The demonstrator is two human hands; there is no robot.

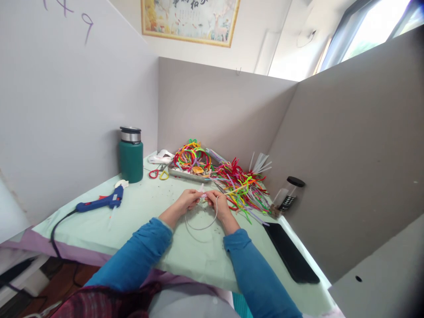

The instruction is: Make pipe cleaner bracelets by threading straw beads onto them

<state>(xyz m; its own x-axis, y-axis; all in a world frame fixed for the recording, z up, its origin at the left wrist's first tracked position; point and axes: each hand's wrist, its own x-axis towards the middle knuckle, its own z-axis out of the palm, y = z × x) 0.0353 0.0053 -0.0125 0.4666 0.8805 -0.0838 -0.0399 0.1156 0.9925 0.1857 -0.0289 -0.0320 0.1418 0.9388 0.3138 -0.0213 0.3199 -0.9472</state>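
Observation:
Both hands meet over the middle of the table, fingertips close together. My left hand (187,200) is closed in a pinch on a small whitish-pink piece (202,190), too small to make out clearly. My right hand (217,202) pinches the same piece from the other side. A thin pale hoop (202,229) hangs below the fingers, curving from one hand to the other; how it joins the piece is hidden by the fingers. Just beyond the hands lies a heap of coloured pipe cleaners (236,174).
A metal tray (188,176) of bent pipe cleaners stands at the back, with scissors (159,174) beside it. To the left are a green bottle (131,161) and a blue glue gun (99,203). A clear jar (290,194) and black slab (291,254) lie right. Grey partitions (218,106) enclose the table.

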